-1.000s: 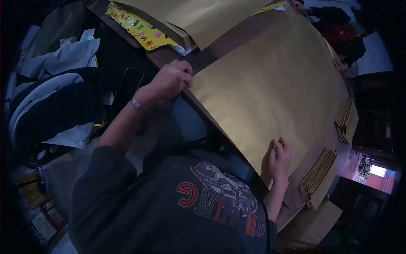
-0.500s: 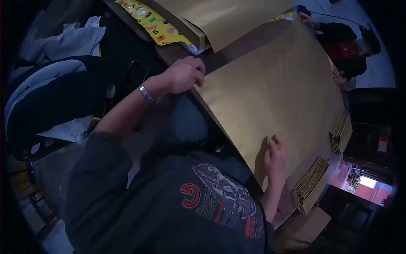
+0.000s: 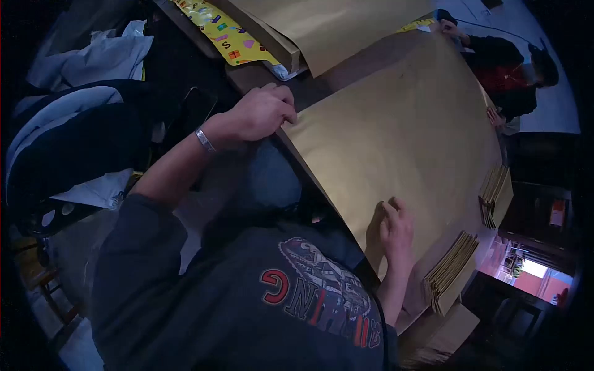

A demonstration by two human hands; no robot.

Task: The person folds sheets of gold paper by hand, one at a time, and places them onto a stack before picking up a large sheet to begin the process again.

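Note:
A large sheet of brown paper [image 3: 408, 142] lies across the table in front of me. My left hand [image 3: 266, 111], with a silver bracelet on the wrist, pinches the sheet's near left corner between thumb and curled fingers. Lower right, my right hand [image 3: 397, 232] rests on the sheet near its edge, fingers apart and holding nothing. Beyond the sheet lies a thick stack of brown paper [image 3: 346, 28], with yellow patterned wrapping [image 3: 226, 37] along its left side.
Folded brown paper bundles [image 3: 451, 272] stand at the right edge, with another bundle [image 3: 495, 195] above them. A co-worker [image 3: 510, 74] at the upper right has hands near the sheet's far side. Dark cushioned seating [image 3: 68, 142] is at the left.
My left hand has shifted slightly left and down, still at the corner. My right hand has moved slightly left on the paper. The co-worker has barely moved.

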